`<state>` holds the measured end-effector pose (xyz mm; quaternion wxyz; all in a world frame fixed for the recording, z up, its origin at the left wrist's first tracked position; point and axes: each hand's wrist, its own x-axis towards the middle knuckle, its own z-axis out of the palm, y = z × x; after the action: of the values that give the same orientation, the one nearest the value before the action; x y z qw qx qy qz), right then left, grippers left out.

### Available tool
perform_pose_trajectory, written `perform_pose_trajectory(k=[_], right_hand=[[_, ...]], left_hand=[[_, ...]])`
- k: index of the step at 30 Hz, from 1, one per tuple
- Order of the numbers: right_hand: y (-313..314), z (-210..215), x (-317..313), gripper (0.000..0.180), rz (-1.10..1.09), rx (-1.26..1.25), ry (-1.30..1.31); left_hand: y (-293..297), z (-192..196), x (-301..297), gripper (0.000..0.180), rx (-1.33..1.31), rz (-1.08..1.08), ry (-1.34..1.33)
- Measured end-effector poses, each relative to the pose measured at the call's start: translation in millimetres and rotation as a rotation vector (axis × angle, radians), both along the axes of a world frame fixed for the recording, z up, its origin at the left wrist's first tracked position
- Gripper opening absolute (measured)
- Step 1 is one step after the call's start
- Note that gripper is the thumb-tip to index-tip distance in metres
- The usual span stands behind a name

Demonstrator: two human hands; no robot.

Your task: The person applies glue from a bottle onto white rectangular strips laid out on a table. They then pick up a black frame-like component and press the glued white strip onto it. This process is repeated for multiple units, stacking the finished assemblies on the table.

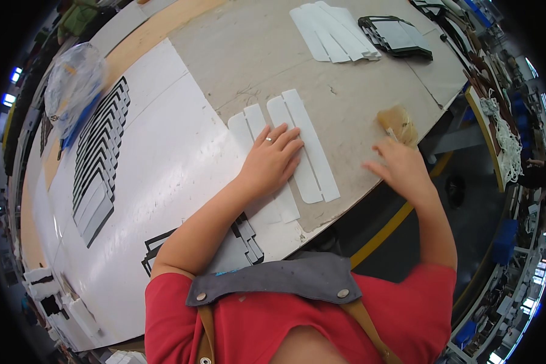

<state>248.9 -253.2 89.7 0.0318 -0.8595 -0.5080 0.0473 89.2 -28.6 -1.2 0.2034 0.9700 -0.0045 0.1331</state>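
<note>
White, flat, round-cornered strip panels (315, 155), laid side by side near the near edge of a white-and-grey tabletop (249, 54); a bare left hand (272, 159) rests across them, fingers outspread and gripping nothing, apparently to prevent shifting. Bare right hand (403, 167), fingers parted, beside a translucent amber lump (400, 123), contact indeterminable through blur. Farther out: black-and-white flat pieces (100, 164), overlapped in a row, seemingly to keep each edge exposed, and fanned white sheets (333, 33).

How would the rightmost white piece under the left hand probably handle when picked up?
The white piece looks thin, so probably light and somewhat bendy. Lying flat, it seems unlikely to roll or tip. The lengthwise line might be where it flexes.
</note>
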Motion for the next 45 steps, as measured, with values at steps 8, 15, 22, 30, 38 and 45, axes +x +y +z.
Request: perform_pose_trajectory(k=[8,15,22,30,38,45], right_hand=[[201,-68,130,0.029,-0.241,0.137,-0.101],[255,-84,148,0.027,-0.323,0.110,-0.231],[188,-48,117,0.021,-0.205,0.324,-0.034],[52,-35,3,0.010,0.139,0.151,-0.073],[33,-38,-21,0.010,0.207,0.173,-0.059],[1,-9,6,0.018,-0.015,0.291,0.004]], left_hand=[[-2,-4,-1,0.034,0.020,0.001,-0.021],[-1,-3,-1,0.032,-0.003,-0.003,-0.027],[-2,-1,-5,0.032,-0.054,0.000,-0.019],[-3,7,5,0.033,-0.128,0.008,-0.001],[-21,4,51,0.034,-0.016,-0.070,0.089],[-23,-1,50,0.037,-0.017,-0.068,0.048]])
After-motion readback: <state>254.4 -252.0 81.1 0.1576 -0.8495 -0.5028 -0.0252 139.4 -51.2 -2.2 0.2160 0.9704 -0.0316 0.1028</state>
